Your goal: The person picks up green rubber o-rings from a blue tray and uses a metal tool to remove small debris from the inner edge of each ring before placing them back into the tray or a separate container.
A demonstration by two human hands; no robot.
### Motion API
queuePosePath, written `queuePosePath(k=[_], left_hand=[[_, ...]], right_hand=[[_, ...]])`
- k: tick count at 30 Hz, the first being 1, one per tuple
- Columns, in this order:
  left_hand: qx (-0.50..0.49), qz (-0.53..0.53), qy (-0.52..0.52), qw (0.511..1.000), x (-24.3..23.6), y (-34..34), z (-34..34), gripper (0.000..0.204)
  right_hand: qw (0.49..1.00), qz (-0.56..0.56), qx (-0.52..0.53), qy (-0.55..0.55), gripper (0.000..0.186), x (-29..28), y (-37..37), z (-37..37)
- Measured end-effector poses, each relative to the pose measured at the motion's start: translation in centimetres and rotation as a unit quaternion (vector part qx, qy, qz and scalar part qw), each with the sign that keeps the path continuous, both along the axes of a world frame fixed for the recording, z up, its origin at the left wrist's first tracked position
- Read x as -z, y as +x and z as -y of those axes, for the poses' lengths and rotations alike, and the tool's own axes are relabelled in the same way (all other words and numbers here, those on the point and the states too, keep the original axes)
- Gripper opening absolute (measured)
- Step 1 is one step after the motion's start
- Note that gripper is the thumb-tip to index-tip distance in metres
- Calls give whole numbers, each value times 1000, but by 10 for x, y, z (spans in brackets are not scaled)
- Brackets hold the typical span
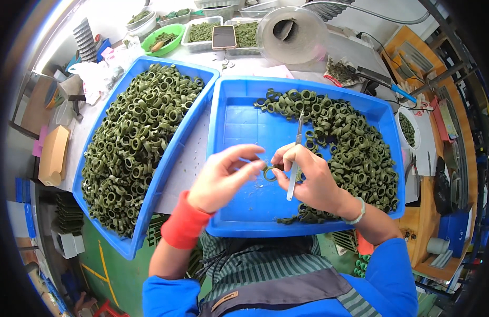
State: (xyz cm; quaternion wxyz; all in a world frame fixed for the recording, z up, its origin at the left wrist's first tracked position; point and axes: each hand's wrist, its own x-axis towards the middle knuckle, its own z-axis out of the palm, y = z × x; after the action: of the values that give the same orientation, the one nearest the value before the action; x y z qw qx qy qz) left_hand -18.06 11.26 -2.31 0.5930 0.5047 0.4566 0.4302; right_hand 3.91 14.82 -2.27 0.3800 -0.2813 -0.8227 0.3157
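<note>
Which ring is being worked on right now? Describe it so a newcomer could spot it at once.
Start at the right blue tray, the half-filled one. Over its bare floor the left hand and right hand meet; the ring is pinched between them, beside the slim tool in the right hand. It is the only green ring lifted clear of the pile.

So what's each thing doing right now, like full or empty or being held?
Left hand: pinching a green ring.
Right hand: touching the same ring, holding a thin knife-like tool.
Left blue tray: heaped full of green rings.
Right blue tray: half filled, rings piled on its right side.
Green bowl: holding a few pieces.
</note>
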Motion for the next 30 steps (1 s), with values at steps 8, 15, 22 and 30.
queuePosePath(k=[8,15,22,30], left_hand=[[-55,136,-73,986,14,21,15,19],[-75,178,-67,979,14,26,19,22],[-97,240,-133,957,15,28,23,23],[-107,78,134,982,27,31,18,21]], right_hand=[[932,-188,-4,-309,24,1,12,7],[968,-134,9,-214,27,2,13,9],[997,-55,23,-45,26,-2,12,8],[991,-57,37,-112,24,6,17,4]])
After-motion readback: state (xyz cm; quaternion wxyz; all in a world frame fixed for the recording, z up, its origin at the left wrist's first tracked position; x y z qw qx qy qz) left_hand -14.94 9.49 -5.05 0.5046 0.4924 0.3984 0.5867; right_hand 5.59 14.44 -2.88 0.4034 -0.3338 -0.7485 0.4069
